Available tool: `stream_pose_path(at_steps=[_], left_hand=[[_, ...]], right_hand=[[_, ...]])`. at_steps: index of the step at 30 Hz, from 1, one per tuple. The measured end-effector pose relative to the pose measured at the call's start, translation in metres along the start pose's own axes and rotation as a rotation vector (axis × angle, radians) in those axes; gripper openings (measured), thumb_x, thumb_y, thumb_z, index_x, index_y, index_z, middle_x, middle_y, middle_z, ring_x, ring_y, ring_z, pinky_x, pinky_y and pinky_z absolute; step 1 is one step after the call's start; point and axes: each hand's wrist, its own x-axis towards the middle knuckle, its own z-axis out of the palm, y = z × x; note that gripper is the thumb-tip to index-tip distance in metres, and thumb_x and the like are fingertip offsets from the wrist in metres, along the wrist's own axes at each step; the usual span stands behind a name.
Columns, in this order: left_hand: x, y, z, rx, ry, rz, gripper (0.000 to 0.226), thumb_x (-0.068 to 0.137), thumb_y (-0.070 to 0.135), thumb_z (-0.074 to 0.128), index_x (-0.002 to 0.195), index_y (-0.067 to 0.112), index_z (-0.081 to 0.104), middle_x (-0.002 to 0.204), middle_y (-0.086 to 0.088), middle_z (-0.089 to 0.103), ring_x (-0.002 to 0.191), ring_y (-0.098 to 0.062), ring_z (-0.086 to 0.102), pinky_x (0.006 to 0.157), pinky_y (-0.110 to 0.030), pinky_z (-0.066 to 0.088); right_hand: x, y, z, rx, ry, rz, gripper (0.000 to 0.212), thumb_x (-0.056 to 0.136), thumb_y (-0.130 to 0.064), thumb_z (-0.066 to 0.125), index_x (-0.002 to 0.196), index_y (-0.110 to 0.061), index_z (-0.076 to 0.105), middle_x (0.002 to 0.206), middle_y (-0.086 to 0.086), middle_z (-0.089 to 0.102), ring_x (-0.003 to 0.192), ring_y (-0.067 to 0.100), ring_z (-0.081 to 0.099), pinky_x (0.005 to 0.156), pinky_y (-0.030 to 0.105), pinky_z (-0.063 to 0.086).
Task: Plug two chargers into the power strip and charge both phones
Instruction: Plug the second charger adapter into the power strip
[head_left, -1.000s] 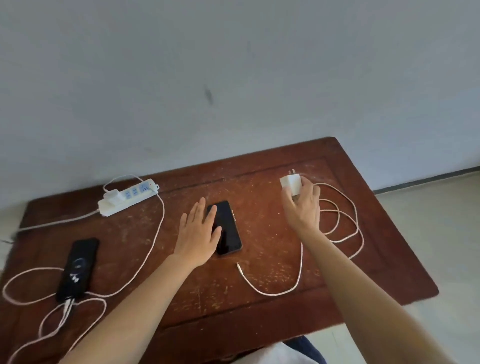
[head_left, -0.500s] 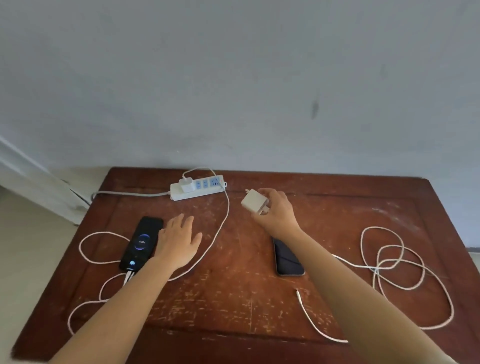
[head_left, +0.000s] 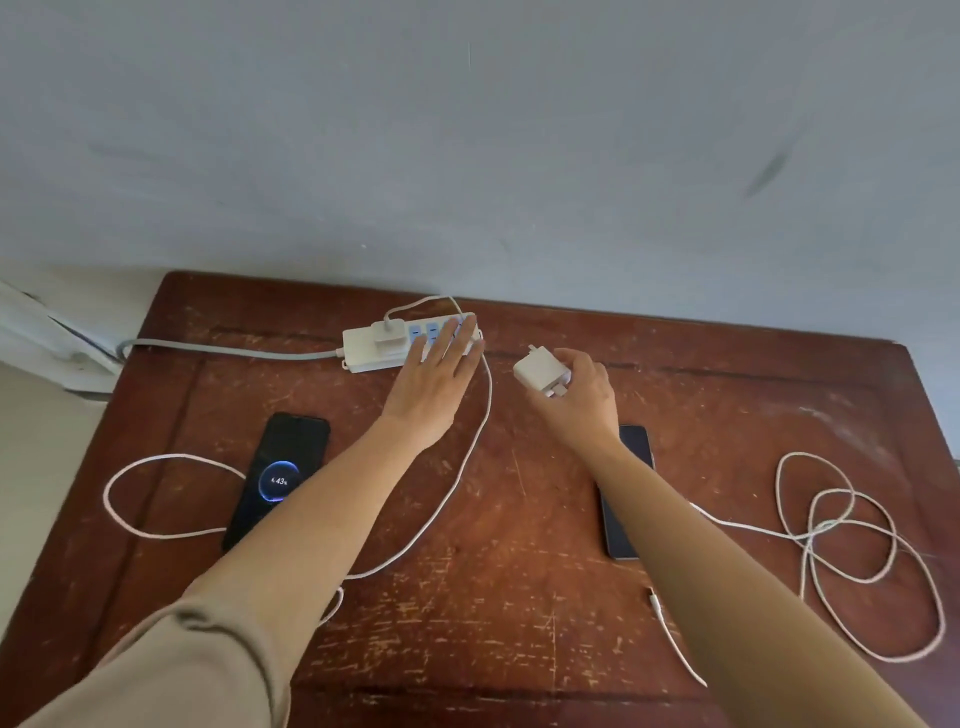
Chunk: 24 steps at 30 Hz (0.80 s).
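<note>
Wooden table (head_left: 519, 545); fingers (head_left: 566, 358) around charger (head_left: 537, 370)

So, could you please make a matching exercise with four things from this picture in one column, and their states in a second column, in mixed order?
Things:
1. left phone
2. right phone
3. loose charger
4. left hand

States:
A. held above the table, not plugged in
B. screen dark, no cable attached
C. lying flat on the power strip
D. screen lit, showing a charging ring

Pairs: 1-D, 2-B, 3-A, 4-C
</note>
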Motion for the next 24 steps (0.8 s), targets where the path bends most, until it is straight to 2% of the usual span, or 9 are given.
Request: stream_pose_path(at_steps=[1, 3, 6, 9, 12, 15, 17, 20, 24], left_hand=[[0.009, -0.004, 0.0, 0.089, 0.002, 0.081, 0.076, 0.096, 0.014, 0.049, 0.159, 0.01, 0.007, 0.169, -0.016, -0.006, 0.155, -0.035, -0.003, 0.123, -0.056, 0.016], [0.022, -0.007, 0.0, 0.219, -0.031, 0.21, 0.072, 0.1, 0.018, 0.043, 0.159, 0.011, 0.003, 0.169, -0.015, -0.007, 0.155, -0.033, -0.008, 0.123, -0.061, 0.005], [0.022, -0.007, -0.006, 0.206, -0.101, 0.173, 0.062, 0.103, 0.028, 0.04, 0.158, 0.012, 0.015, 0.169, -0.015, 0.008, 0.156, -0.031, 0.002, 0.119, -0.065, 0.0], [-0.008, -0.013, -0.008, 0.04, -0.07, 0.041, 0.055, 0.105, 0.037, 0.036, 0.151, 0.008, 0.036, 0.163, -0.019, 0.029, 0.153, -0.033, 0.02, 0.122, -0.06, 0.009], [-0.045, -0.023, 0.003, -0.051, -0.087, -0.008, 0.054, 0.104, 0.04, 0.036, 0.147, 0.007, 0.042, 0.157, -0.019, 0.039, 0.15, -0.033, 0.028, 0.122, -0.058, 0.018], [-0.07, -0.033, 0.011, -0.104, -0.171, -0.08, 0.057, 0.104, 0.042, 0.034, 0.15, 0.009, 0.038, 0.159, -0.016, 0.037, 0.151, -0.032, 0.027, 0.121, -0.056, 0.022], [-0.078, -0.039, 0.014, -0.152, -0.178, -0.142, 0.057, 0.104, 0.041, 0.034, 0.151, 0.008, 0.036, 0.16, -0.015, 0.037, 0.15, -0.031, 0.027, 0.12, -0.054, 0.025], [-0.08, -0.046, 0.015, -0.247, -0.101, -0.227, 0.06, 0.103, 0.038, 0.042, 0.151, 0.004, 0.034, 0.154, -0.019, 0.043, 0.146, -0.034, 0.034, 0.118, -0.052, 0.031], [-0.071, -0.046, 0.013, -0.379, -0.008, -0.349, 0.079, 0.099, 0.038, 0.054, 0.155, -0.003, 0.017, 0.147, -0.025, 0.047, 0.135, -0.039, 0.045, 0.112, -0.053, 0.037]], right_hand=[[0.001, 0.002, -0.001, -0.009, 0.004, 0.009, 0.063, 0.08, -0.032, 0.074, 0.137, -0.024, 0.048, 0.136, 0.005, 0.05, 0.102, 0.012, 0.048, 0.072, 0.028, 0.039], [0.002, 0.007, -0.002, -0.029, 0.01, 0.019, 0.064, 0.08, -0.033, 0.075, 0.137, -0.023, 0.048, 0.136, 0.005, 0.051, 0.106, 0.015, 0.051, 0.073, 0.028, 0.038], [0.005, 0.011, -0.004, -0.062, -0.004, 0.041, 0.064, 0.08, -0.032, 0.074, 0.138, -0.022, 0.048, 0.136, 0.007, 0.05, 0.11, 0.018, 0.053, 0.073, 0.027, 0.038], [0.012, 0.004, -0.004, -0.076, -0.028, 0.02, 0.064, 0.081, -0.031, 0.075, 0.138, -0.02, 0.048, 0.136, 0.007, 0.052, 0.116, 0.022, 0.055, 0.075, 0.028, 0.042], [0.021, -0.014, 0.0, -0.124, -0.089, -0.108, 0.06, 0.082, -0.029, 0.076, 0.136, -0.018, 0.052, 0.134, 0.006, 0.054, 0.115, 0.023, 0.058, 0.08, 0.032, 0.048], [0.03, -0.034, 0.006, -0.214, -0.16, -0.257, 0.058, 0.082, -0.022, 0.075, 0.136, -0.019, 0.054, 0.132, 0.005, 0.054, 0.112, 0.025, 0.06, 0.083, 0.041, 0.055], [0.035, -0.046, 0.012, -0.293, -0.198, -0.366, 0.057, 0.083, -0.019, 0.073, 0.137, -0.018, 0.055, 0.131, 0.005, 0.053, 0.107, 0.026, 0.062, 0.077, 0.04, 0.056], [0.042, -0.057, 0.02, -0.424, -0.215, -0.468, 0.057, 0.085, -0.013, 0.07, 0.14, -0.016, 0.054, 0.133, 0.004, 0.052, 0.103, 0.028, 0.064, 0.072, 0.039, 0.054], [0.048, -0.066, 0.022, -0.546, -0.226, -0.519, 0.059, 0.085, -0.009, 0.069, 0.141, -0.015, 0.053, 0.134, 0.007, 0.052, 0.099, 0.032, 0.065, 0.071, 0.041, 0.055]])
